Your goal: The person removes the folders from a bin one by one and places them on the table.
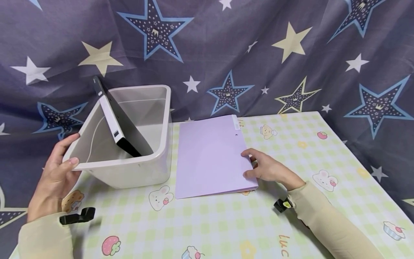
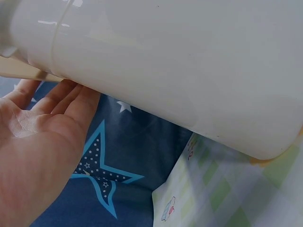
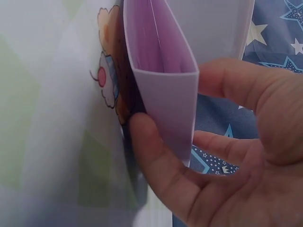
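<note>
A purple file folder (image 1: 210, 158) lies flat on the table, a white label tab near its far right corner. My right hand (image 1: 270, 169) pinches the folder's right edge. In the right wrist view the thumb and fingers lie on either side of its spine (image 3: 168, 109). To the left stands a white plastic bin (image 1: 129, 176); my left hand (image 1: 58, 176) grips its near left corner, thumb on the rim. The left wrist view shows the fingers (image 2: 83, 106) against the bin's outside. A black binder (image 1: 129, 133) with a white spine leans tilted inside the bin, its top above the rim.
A green-and-white checked cloth (image 1: 145, 226) with cartoon prints covers the table. Behind it hangs a dark blue curtain (image 1: 207, 43) with stars. The table's right edge slants toward the front right. The bin and folder stand side by side, with a narrow gap.
</note>
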{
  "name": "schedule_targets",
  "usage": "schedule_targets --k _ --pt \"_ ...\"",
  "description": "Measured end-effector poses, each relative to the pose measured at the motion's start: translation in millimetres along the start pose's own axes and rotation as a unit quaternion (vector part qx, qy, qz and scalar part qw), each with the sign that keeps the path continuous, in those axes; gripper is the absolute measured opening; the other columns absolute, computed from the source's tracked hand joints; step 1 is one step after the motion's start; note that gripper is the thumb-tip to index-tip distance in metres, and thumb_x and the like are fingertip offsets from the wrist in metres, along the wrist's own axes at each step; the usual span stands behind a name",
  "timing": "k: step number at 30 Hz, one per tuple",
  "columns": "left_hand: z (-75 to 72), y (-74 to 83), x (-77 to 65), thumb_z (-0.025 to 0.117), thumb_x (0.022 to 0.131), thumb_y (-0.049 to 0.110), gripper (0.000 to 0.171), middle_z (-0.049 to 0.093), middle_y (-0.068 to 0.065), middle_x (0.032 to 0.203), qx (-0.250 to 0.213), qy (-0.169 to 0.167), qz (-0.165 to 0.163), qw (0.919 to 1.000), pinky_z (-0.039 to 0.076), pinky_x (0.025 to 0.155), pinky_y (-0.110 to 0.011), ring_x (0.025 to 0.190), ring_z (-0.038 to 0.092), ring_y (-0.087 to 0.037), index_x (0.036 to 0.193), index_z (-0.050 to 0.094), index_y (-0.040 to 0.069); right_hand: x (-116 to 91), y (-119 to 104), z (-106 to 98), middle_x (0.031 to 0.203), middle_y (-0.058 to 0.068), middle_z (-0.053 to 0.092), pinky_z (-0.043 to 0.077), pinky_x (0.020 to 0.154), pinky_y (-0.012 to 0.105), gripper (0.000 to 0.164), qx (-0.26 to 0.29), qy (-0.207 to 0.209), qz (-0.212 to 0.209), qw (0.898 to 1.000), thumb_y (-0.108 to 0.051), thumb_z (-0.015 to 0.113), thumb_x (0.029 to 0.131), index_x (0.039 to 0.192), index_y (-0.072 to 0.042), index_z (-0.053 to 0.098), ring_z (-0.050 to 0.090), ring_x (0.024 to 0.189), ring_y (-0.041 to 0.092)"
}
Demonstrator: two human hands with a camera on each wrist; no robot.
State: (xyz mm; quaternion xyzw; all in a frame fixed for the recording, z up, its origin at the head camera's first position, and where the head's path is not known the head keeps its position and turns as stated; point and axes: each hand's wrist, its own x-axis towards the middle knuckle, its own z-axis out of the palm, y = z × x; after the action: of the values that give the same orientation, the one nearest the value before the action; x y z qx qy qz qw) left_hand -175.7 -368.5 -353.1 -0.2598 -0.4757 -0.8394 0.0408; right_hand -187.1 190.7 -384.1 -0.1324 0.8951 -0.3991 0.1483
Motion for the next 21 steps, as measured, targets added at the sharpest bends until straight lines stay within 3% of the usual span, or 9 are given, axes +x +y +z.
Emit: schedule_targets --k 21 --pt "-0.2 -0.3 0.1 0.038 0.087 -0.019 0.063 0.047 -0.017 0.128 -0.005 -0.002 0.002 1.0000 0.051 0.084 -0.029 0.105 0.057 -0.025 0.146 0.024 -0.004 -0.9 -3.4 -0.1 0.106 0.014 0.058 0.047 0.074 0.034 0.060 -0.033 -0.006 0.002 0.999 -0.010 0.076 0.077 0.131 -0.009 0.049 0.057 0.086 0.023"
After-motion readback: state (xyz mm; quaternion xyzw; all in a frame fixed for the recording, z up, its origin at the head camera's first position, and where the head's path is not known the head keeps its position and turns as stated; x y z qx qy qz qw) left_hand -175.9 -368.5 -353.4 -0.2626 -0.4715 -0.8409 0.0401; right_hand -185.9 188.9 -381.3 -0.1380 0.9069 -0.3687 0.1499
